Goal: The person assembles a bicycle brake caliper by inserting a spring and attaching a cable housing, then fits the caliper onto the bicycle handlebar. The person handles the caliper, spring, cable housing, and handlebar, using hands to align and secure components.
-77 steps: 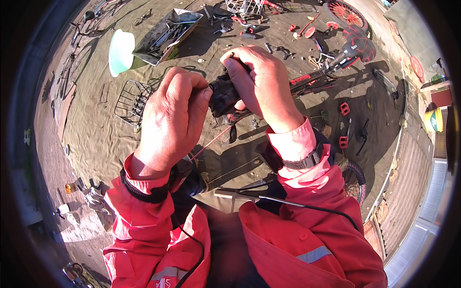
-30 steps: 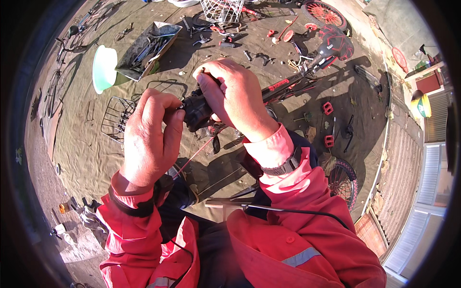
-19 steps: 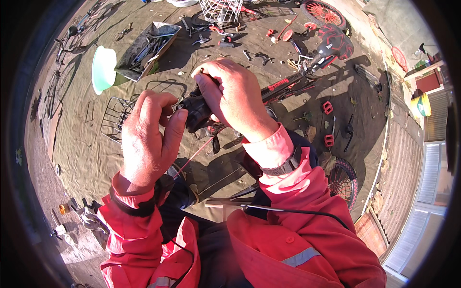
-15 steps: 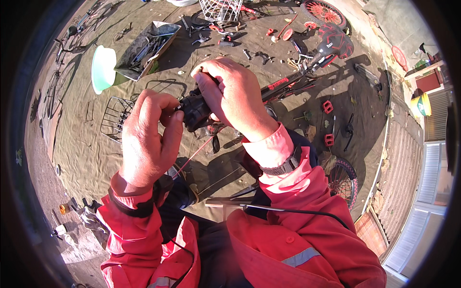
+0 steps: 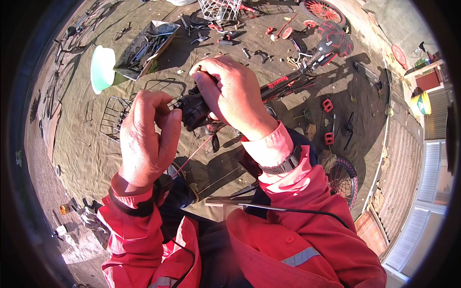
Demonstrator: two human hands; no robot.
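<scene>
My right hand (image 5: pixel 230 91) is closed around a chunky black part (image 5: pixel 194 111), which looks like a handlebar stem, at the front of a red and black bicycle frame (image 5: pixel 281 82). Its thumb lies along the top of the part. On the left side of that part, my left hand (image 5: pixel 146 132) has its fingers curled, thumb and forefinger close to a small metal bit (image 5: pixel 177 103). Whatever those fingertips pinch is too small to make out. The frame runs up and right to a black and red saddle (image 5: pixel 335 41).
An open tool box (image 5: pixel 144 53) stands beside a pale green basin (image 5: pixel 102 69). Loose tools lie near a white wire basket (image 5: pixel 219 9). A black wire rack (image 5: pixel 113 117) is left of my hands. Red pedals (image 5: pixel 328 105) and a wheel (image 5: pixel 342 180) lie to the right.
My left hand has shifted slightly left, its thumb and forefinger a little farther apart from the black part. My right hand keeps its hold and has hardly moved.
</scene>
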